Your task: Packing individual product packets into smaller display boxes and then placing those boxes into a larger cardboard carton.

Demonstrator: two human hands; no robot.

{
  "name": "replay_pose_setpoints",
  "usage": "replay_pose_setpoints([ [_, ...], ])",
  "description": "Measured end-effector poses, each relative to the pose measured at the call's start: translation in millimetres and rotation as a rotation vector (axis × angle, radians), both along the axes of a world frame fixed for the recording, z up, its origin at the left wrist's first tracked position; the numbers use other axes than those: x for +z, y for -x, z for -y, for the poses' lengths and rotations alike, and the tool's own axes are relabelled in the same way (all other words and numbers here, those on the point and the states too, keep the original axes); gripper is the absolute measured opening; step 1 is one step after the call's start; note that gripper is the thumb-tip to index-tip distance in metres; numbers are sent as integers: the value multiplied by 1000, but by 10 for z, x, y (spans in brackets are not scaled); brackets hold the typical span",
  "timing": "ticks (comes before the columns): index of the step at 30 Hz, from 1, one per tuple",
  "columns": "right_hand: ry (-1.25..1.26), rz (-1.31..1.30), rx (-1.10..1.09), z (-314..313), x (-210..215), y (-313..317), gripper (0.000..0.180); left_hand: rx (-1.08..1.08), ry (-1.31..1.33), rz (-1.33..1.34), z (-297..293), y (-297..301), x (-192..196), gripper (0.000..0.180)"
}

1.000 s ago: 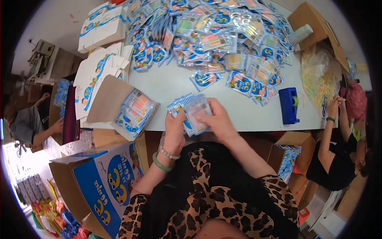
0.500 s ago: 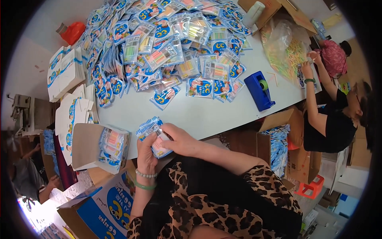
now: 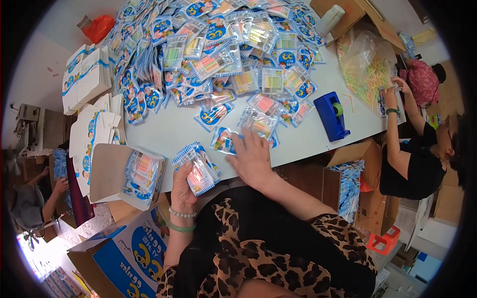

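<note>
In my left hand [image 3: 183,187] is a small stack of blue-and-white clear packets [image 3: 201,174], held upright over the table's near edge, with pink and orange sticks showing through the top one. My right hand [image 3: 252,158], fingers spread, lies over some loose packets [image 3: 223,141] at the front of a large heap. Left of my left hand stands an open white carton [image 3: 110,171], partly filled with the same kind of packets [image 3: 141,171].
The heap of packets [image 3: 213,35] covers the table's far side. Folded white cartons [image 3: 92,82] are stacked at left. A blue tape dispenser [image 3: 330,119] and a bag of coloured sticks [image 3: 365,64] are at right, where a co-worker [image 3: 412,154] works. Packets fill a cardboard box [image 3: 343,191] below.
My right hand has let go of the stack and moved right onto the loose packets, some of which have shifted nearer. My left hand still holds the stack.
</note>
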State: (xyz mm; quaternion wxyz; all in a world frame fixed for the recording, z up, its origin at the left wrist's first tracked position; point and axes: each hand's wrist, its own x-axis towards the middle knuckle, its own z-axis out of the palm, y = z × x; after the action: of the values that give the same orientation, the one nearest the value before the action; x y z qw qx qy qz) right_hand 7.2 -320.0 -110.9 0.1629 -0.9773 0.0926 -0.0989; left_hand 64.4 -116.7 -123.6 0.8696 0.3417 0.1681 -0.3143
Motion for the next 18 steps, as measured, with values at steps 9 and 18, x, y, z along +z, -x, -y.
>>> replay_pose_setpoints([
  [9, 17, 131, -63, 660, -25, -284, 35, 23, -93, 48, -144, -6, 90, 37],
  [18, -354, -132, -77, 851, 395, -420, 22, -18, -166, 94, -77, -15, 143, 34],
])
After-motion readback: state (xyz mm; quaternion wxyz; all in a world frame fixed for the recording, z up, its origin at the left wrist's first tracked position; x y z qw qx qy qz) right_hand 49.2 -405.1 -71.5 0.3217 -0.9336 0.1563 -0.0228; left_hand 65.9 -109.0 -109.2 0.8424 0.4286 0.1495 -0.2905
